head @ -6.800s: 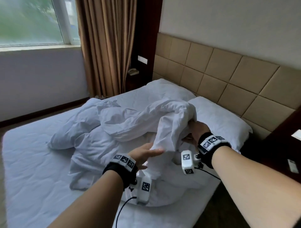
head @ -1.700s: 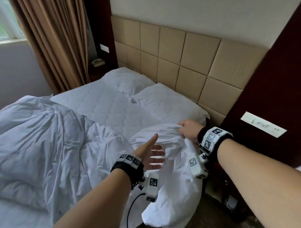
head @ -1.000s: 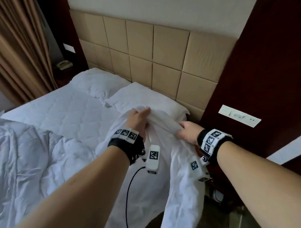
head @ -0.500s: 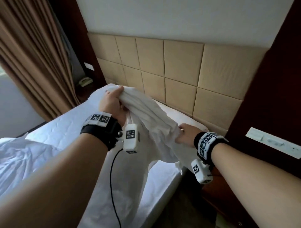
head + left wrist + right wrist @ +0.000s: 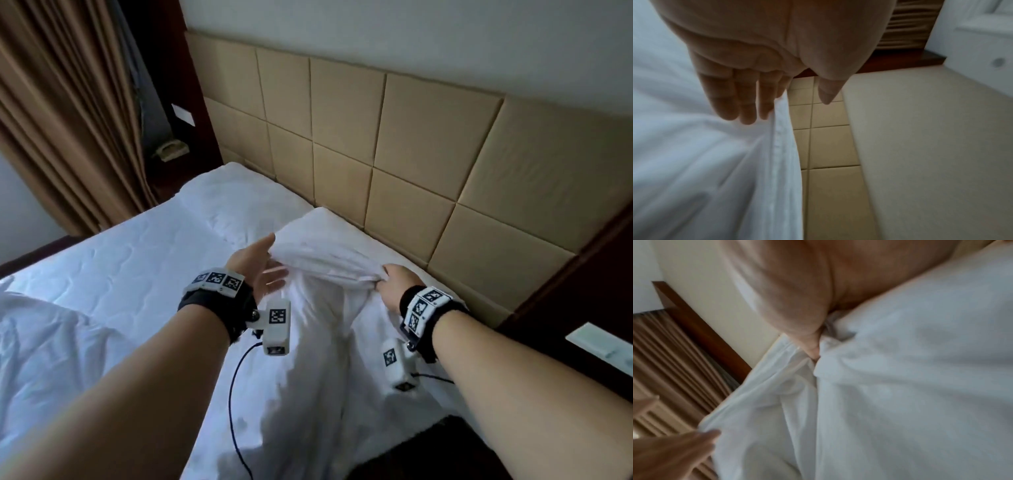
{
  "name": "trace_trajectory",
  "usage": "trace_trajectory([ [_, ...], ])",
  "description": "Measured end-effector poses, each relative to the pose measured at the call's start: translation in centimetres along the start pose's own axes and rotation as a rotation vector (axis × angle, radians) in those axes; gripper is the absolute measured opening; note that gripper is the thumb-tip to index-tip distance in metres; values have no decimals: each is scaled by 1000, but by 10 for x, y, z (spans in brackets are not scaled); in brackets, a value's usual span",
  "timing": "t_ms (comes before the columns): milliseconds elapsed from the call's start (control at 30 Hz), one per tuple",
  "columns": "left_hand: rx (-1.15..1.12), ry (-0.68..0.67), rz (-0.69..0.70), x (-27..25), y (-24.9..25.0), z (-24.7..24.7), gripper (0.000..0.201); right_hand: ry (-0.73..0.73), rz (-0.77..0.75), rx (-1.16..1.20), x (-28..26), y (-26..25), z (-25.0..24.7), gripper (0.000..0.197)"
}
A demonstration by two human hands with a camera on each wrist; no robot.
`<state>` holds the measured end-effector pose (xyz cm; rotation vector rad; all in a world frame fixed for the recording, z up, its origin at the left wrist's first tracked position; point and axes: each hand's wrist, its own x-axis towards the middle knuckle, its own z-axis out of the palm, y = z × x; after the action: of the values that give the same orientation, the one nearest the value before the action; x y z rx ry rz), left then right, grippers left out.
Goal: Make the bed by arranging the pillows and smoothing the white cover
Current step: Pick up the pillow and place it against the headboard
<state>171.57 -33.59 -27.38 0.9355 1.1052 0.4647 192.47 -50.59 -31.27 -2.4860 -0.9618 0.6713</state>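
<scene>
- your right hand (image 5: 394, 284) is pinching a bunched corner of the white cover (image 5: 322, 329), thumb and fingers curled tight into the gathered cloth; the right wrist view shows the thumb buried in the folds.
- your left hand (image 5: 260, 270) is spread, fingers straight and a little apart, with the top hem of the cover lying against the fingers (image 5: 740, 104); it grips nothing.
- the cover hangs from that hem in a long loose fall across the near side of the bed, its top edge lifted just in front of the near pillow (image 5: 346, 233). the far pillow (image 5: 236, 195) lies beside it against the headboard (image 5: 394, 144). more of the cover is heaped at the left edge of the head view.
- expect this cloth to be light, thin and entirely limp: it should fold wherever it is unsupported, and sag between your two hands.
- it looks smooth, so a flat palm may let it slide; a pinch on the stitched hem (image 5: 781, 139) is likely the surer hold.
- judged from here, take the hem with the left hand well apart from the right, so the edge is taut between them before you draw it up.
- the main risk is dragging the near pillow askew.
</scene>
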Motion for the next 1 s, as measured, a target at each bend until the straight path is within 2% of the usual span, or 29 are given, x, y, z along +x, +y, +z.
trace_trajectory([
  [100,146,50,-118,33,-27,-7,42,-49,106,-18,18,13,7,16],
  [200,219,70,-175,59,-53,-6,32,-98,248,18,34,35,10,48],
  [233,235,80,-198,68,-63,-6,30,-114,288,5,40,44,9,52],
  [467,333,82,-358,97,-131,5,26,-194,361,-81,71,95,7,51],
  [633,369,79,-437,97,-158,8,25,-218,306,-3,90,106,20,50],
  [833,302,139,-465,93,-160,0,30,-314,90,132,103,68,35,27],
  [933,220,139,-453,96,-155,8,38,-468,3,222,99,54,35,41],
  [1000,198,89,-453,98,-147,24,47,-609,-14,308,93,52,26,55],
])
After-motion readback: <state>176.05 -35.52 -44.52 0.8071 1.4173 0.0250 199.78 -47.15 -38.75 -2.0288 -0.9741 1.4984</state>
